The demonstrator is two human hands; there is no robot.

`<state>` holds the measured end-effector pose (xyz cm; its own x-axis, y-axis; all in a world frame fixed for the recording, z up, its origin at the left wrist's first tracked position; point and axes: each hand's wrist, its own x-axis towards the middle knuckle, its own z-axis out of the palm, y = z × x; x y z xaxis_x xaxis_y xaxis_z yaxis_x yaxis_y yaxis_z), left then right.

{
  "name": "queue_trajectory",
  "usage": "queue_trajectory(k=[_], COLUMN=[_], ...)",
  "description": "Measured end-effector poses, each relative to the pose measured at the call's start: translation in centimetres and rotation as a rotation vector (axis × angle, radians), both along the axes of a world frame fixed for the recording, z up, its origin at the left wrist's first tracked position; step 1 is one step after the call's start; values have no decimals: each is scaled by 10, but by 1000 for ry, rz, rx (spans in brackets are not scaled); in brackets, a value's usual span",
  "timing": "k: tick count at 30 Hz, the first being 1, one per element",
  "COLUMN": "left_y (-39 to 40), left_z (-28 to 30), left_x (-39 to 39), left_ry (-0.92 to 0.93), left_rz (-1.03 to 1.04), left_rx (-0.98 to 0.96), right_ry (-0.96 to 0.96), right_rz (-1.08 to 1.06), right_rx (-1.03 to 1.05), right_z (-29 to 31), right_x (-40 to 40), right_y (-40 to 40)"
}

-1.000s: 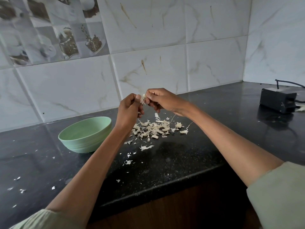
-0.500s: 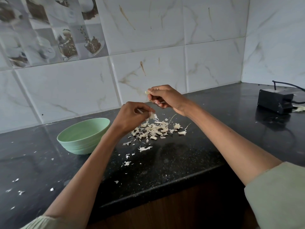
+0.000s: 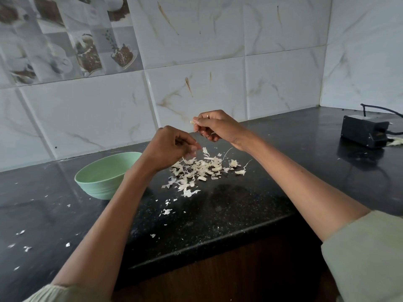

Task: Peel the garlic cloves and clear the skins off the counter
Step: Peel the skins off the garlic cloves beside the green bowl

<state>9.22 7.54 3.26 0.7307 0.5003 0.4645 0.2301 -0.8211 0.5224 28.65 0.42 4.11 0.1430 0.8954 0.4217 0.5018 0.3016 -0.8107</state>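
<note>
My right hand [image 3: 217,126] is raised above the counter and pinches a small pale garlic clove [image 3: 192,122] whose tip pokes out to the left of my fingers. Lower down, my left hand [image 3: 171,147] hovers just over the left end of a pile of garlic skins [image 3: 201,167], its fingertips curled together; whether they hold a scrap of skin I cannot tell. A few cloves or thick pieces [image 3: 233,163] lie at the right side of the pile. The light green bowl [image 3: 102,177] stands to the left of my left forearm.
The black granite counter [image 3: 272,192] carries scattered skin flakes [image 3: 166,212] toward its front edge and at the far left [image 3: 20,232]. A black box with a cable [image 3: 365,132] sits at the right. The tiled wall runs close behind.
My hands were joined on the clove a second ago. My left hand has since come away and dropped toward the skin pile, while my right hand stays up with the clove.
</note>
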Motion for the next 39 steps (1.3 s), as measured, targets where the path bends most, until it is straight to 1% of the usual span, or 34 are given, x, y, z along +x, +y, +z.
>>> queue_trajectory(k=[3, 4, 5, 7, 10, 12, 15, 17, 19, 21, 23, 27, 30, 32, 35, 37, 39], left_y=[3, 4, 3, 5, 12, 18, 25, 28, 31, 32, 30, 26, 19, 13, 9, 8, 8], left_z=[9, 13, 17, 26, 36, 39, 39, 39, 39, 35, 32, 27, 22, 17, 7, -1, -8], left_x=[-9, -13, -17, -25, -39, -49, -60, -63, -61, -57, -53, -44, -31, -22, -11, -5, -1], left_ry=[206, 220, 196, 63, -175, -320, -525, -581, -579, -571, -583, -637, -632, -563, -400, -324, -280], left_rz=[9, 23, 45, 103, 277, 368, 427, 421, 423, 454, 488, 473, 400, 358, 324, 304, 282], left_rx=[39, 52, 52, 12, -91, -177, -314, -419, -489, -498, -481, -421, -373, -272, -148, -106, -85], right_ry=[-36, -49, -63, -88, -140, -208, -346, -394, -418, -474, -504, -520, -645, -696, -748, -798, -790], right_rz=[4, 6, 5, 3, 21, 47, 59, 89, 141, 175, 161, 57, -39, -70, -44, 0, 28], right_rx=[-15, -18, -20, -17, 38, 83, 123, 159, 180, 177, 166, 167, 60, -44, -178, -272, -314], right_z=[-2, -2, -2, -3, -6, -9, -12, -10, -7, -5, -3, 1, -1, -6, -17, -24, -28], right_x=[0, 0, 0, -1, -8, -21, -52, -77, -97, -106, -101, -52, -3, 19, 23, 14, 6], right_y=[3, 4, 5, 6, 10, 18, 34, 44, 52, 55, 54, 45, 35, 35, 40, 44, 46])
